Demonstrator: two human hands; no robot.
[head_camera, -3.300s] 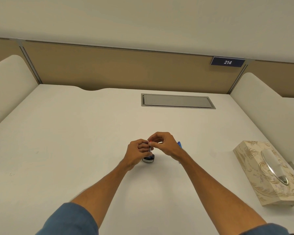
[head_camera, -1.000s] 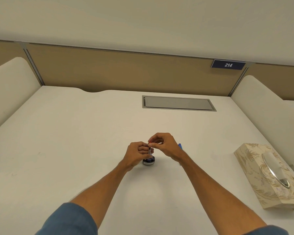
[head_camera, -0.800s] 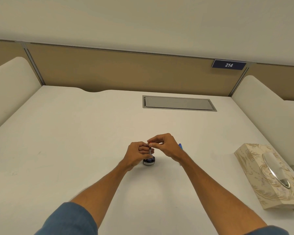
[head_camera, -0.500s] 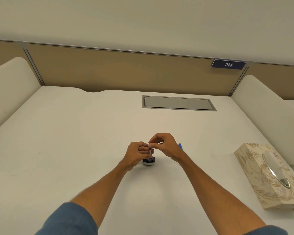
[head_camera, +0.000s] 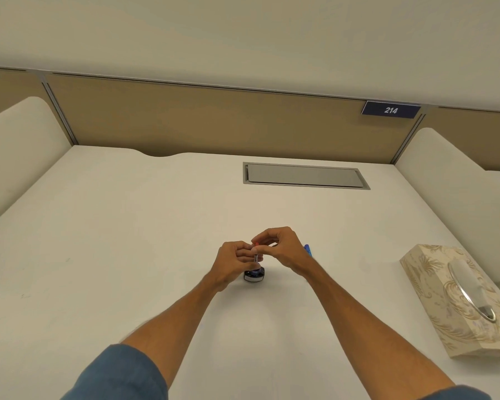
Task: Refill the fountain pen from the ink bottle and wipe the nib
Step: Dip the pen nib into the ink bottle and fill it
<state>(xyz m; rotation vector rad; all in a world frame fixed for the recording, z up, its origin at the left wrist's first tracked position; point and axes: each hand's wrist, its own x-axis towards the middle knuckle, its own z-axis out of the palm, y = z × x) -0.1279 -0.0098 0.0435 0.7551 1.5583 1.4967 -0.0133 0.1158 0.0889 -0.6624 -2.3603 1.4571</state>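
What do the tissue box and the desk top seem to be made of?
Tissue box: probably printed card or hard plastic; cream with gold leaf pattern, slightly glossy, with a shiny metal-looking ring around the slot. Desk top: likely laminate; smooth, matte, plain off-white, no grain visible.

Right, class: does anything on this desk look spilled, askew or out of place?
Nothing stands out. The ink bottle stands upright on the desk with no ink visible around it, both hands hold the pen part over it, and the tissue box sits flat.
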